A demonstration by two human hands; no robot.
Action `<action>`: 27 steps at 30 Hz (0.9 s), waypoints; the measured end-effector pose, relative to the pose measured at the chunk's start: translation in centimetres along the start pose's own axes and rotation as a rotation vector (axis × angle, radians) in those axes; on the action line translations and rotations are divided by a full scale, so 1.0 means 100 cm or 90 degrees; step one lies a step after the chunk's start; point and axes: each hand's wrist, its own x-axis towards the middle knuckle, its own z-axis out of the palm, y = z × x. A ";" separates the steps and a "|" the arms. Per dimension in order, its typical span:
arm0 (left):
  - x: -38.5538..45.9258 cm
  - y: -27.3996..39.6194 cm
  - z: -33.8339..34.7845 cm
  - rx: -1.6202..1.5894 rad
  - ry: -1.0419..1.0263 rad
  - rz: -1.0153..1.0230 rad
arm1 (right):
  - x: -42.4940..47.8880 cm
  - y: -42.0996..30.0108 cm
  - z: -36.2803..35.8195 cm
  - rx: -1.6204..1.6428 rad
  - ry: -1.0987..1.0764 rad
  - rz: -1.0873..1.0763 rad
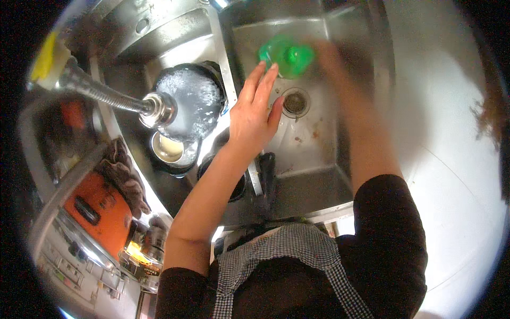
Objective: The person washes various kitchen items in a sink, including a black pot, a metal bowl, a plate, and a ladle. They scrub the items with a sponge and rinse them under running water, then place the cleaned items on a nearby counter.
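A translucent green plastic object [287,58], blurred by motion, is above the right sink basin [314,153]. My left hand [255,107] reaches over the basin divider with fingers extended and thumb apart. Its fingertips overlap the near edge of the green object, though contact is not clear. On the far side, my right hand [324,56] is strongly blurred beside the green object, and its grip cannot be made out. Below the green object lies a round drain strainer [295,103], with small food scraps scattered on the steel around it.
In the left basin, a flexible metal faucet [155,107] hangs over a dark pan of water [191,95]. Nearby are a small bowl of pale liquid [169,147] and a black handle [267,171] by the divider. A brown cloth [125,175] and orange object [99,211] sit left.
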 end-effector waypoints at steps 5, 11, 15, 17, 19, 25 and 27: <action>-0.047 -0.012 -0.001 0.014 -0.039 -0.017 | -0.132 0.011 0.062 -0.013 0.031 0.080; -0.092 -0.009 -0.001 0.001 -0.063 -0.049 | -0.338 -0.076 0.133 0.123 0.099 0.249; -0.103 -0.003 -0.007 -0.005 -0.053 -0.022 | -0.345 -0.127 0.092 0.397 -0.152 0.394; -0.105 -0.003 -0.014 0.065 -0.032 0.014 | -0.329 -0.106 0.095 0.509 -0.064 0.305; -0.112 -0.003 -0.020 -0.020 -0.052 -0.068 | -0.296 -0.100 0.087 0.635 0.125 0.205; -0.138 -0.011 -0.029 0.001 -0.066 -0.098 | -0.229 -0.108 0.106 0.184 0.235 0.131; -0.138 -0.016 -0.030 0.011 -0.060 -0.079 | -0.220 -0.095 0.126 0.084 0.226 0.117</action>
